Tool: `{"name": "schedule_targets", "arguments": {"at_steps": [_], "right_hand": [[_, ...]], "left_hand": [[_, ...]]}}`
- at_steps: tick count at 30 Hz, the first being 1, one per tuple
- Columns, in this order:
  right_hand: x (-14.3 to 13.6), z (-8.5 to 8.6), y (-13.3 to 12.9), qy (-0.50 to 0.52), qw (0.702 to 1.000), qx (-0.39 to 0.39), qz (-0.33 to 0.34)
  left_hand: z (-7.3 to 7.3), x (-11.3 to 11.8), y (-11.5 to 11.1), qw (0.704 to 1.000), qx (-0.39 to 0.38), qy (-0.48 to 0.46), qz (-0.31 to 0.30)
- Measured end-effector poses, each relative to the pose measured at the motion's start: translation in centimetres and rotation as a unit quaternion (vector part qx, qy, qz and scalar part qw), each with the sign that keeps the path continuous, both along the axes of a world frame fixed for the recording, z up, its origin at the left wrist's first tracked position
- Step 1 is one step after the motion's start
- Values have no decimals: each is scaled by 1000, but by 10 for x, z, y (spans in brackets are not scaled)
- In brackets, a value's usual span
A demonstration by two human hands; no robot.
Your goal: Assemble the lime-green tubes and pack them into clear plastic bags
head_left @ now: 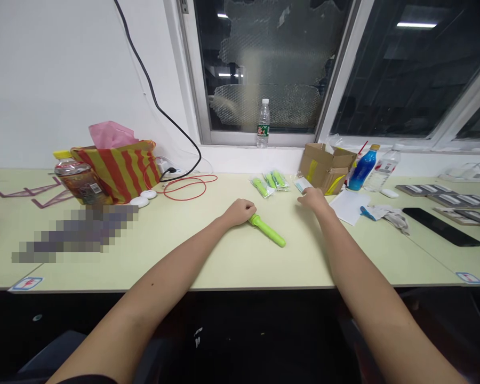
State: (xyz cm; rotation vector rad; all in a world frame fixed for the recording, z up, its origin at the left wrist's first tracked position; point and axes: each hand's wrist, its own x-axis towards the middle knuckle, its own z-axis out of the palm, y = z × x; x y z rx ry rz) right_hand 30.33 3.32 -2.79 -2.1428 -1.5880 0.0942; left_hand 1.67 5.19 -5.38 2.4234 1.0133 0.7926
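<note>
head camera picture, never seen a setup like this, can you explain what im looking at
There's no machine here, just a person's two bare hands, seen by a camera worn on the head that looks forward and down. The left hand holds one end of a green stick-like object over the pale table. The right hand is at a small clear packet; its grip is unclear. Nearby lie bagged green items, with a cardboard box behind the right hand.

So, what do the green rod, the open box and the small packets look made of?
Green rod: probably plastic, smooth with slight sheen, judging by its even colour.
Open box: matte brown cardboard, from its stiff folded flaps.
Small packets: seemingly thin glossy plastic film, clear enough to show green contents.
</note>
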Motion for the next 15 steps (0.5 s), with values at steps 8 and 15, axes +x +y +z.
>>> {"name": "schedule_targets", "arguments": {"at_steps": [8,15], "right_hand": [[11,-3,1,24,987,21,-157],[9,-12,6,8,999,-26,-44]], "left_hand": [[-1,0,1,1000,-10,-9,0],[2,0,-1,1000,15,20,-17]]}}
